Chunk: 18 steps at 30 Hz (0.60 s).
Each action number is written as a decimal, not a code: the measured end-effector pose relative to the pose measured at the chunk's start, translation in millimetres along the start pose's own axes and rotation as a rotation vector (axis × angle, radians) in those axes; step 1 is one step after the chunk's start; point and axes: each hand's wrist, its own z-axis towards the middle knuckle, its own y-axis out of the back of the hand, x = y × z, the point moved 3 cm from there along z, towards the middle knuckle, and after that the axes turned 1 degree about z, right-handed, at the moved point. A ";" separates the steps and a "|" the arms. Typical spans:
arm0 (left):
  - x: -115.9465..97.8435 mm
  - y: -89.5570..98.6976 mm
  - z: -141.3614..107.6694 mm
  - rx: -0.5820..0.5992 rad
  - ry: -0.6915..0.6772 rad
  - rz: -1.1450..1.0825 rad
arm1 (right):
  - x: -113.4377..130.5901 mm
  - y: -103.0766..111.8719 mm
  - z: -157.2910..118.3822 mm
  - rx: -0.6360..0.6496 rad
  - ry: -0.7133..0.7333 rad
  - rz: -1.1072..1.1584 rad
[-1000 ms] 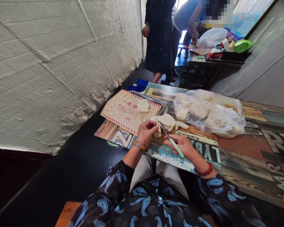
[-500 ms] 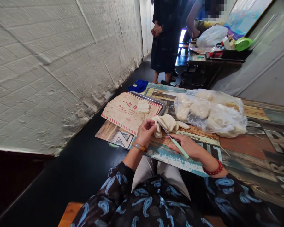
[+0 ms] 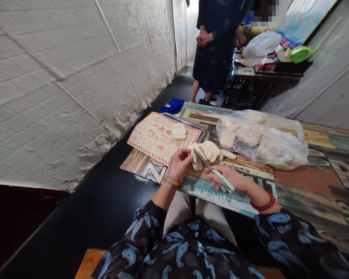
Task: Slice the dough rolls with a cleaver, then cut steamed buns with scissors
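Note:
My left hand (image 3: pixel 178 164) pinches the edge of a pale, bread-like slice (image 3: pixel 197 161) at the left end of a row. In my right hand (image 3: pixel 228 179) are scissors with light green handles (image 3: pixel 225 182), their metal blades reaching to the slice beside my left fingertips. More pale slices (image 3: pixel 209 150) lean together just behind the blades. Two or so pale pieces (image 3: pixel 178 131) rest on a printed paper sheet (image 3: pixel 145 135), which partly covers a metal tray (image 3: pixel 203 133).
A clear plastic bag (image 3: pixel 264 137) of pale round pieces lies on the patterned table (image 3: pixel 302 182). A blue cloth (image 3: pixel 172 105) is at the far edge. Beyond stand a person in dark clothes (image 3: pixel 213 42) and a cluttered table (image 3: pixel 267 75); another person is partly visible.
The scissors have turned and their handles have spread apart. The standing person has shifted right in view. The table and its things appear slightly farther right.

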 end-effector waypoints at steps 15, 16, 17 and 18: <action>1.7 4.8 -1.4 0.071 0.028 -0.004 | 13.6 -3.8 15.4 0.013 0.020 0.027; 2.0 5.9 -1.0 0.073 0.034 -0.008 | 13.0 -3.9 15.4 0.001 0.020 0.039; 2.4 6.8 -0.6 0.074 0.040 -0.010 | 12.0 -4.2 15.2 -0.012 0.022 0.051; 2.8 7.7 -0.1 0.075 0.046 -0.010 | 10.8 -4.6 14.9 -0.025 0.030 0.063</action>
